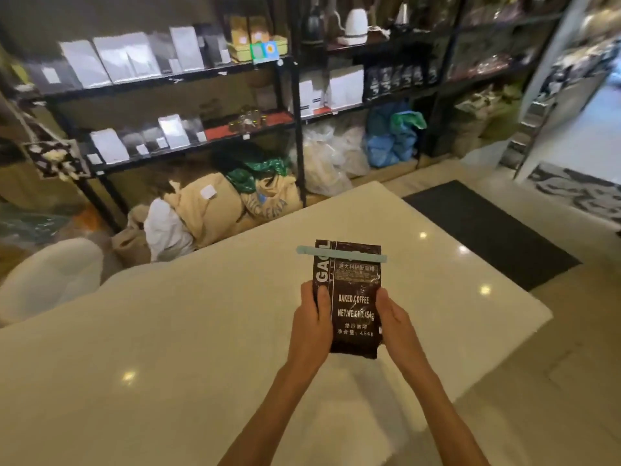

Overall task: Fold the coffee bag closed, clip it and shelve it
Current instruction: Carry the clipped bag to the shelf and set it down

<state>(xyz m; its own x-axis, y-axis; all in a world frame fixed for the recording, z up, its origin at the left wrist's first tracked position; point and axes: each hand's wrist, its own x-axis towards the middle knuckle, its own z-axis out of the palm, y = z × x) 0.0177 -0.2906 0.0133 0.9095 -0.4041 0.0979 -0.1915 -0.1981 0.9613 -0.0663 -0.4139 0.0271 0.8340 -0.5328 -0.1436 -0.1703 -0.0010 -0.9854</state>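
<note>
A dark brown coffee bag (353, 290) with white lettering is held upright over the white table (168, 331). Its top is folded down, and a pale blue bar clip (339, 254) runs across the fold, sticking out on both sides. My left hand (312, 317) grips the bag's left edge, thumb on the front. My right hand (393, 317) holds the right edge. Black metal shelves (188, 75) with silver, white and black bags stand beyond the table.
Burlap sacks (215, 210) and plastic bags (329, 156) lie on the floor under the shelves. A white chair (50, 274) stands at the left. A dark mat (487, 230) covers the floor right of the table. A doorway opens at far right.
</note>
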